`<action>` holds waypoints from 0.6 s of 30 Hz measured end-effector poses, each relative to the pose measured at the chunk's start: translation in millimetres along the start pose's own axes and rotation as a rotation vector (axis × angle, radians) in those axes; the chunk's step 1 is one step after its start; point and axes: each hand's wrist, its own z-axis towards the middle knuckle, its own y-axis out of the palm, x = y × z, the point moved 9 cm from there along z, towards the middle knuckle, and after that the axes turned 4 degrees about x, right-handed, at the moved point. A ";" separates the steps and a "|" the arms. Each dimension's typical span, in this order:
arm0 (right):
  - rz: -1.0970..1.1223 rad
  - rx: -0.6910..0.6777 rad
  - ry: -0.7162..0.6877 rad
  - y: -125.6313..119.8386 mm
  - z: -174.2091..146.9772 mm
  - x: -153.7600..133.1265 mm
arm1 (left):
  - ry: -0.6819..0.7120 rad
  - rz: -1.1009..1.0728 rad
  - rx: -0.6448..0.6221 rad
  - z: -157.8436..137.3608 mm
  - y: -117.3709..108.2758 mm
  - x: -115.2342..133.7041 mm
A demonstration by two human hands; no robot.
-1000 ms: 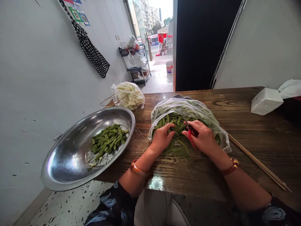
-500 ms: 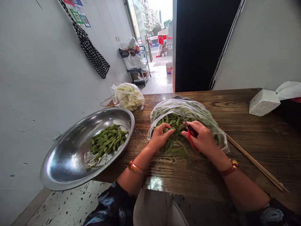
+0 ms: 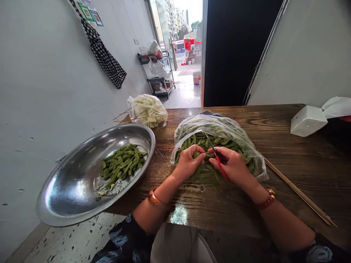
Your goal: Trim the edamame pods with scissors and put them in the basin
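Note:
My left hand (image 3: 190,160) is closed in a pinch on a green edamame pod, mostly hidden by the fingers. Red-handled scissors (image 3: 220,165) are in my right hand (image 3: 233,164), its fingers wrapped round the handles and the blades pointing up and away. The fingertips of both hands almost meet over the mouth of a clear plastic bag (image 3: 189,126) full of pods. Several loose edamame pods (image 3: 204,175) lie on the table in front of the bag. To the left, a big steel basin (image 3: 68,190) holds a heap of pods (image 3: 124,162).
Behind the basin sits a bag of cauliflower (image 3: 149,111) with thin sticks beside it. Bamboo skewers (image 3: 298,190) lie right of the pod bag on the wooden table (image 3: 290,146). A white tissue pack (image 3: 308,120) is at the far right. A cart (image 3: 157,75) stands by the doorway.
My hands have drawn closer together. The scissors have turned, their blades now leaning further left, and the right hand has shifted slightly left. The camera view has shifted a little.

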 end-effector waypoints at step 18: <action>0.446 -0.073 0.448 8.6 -7.8 28.0 | -0.139 -0.138 -0.203 -9.9 18.2 -2.7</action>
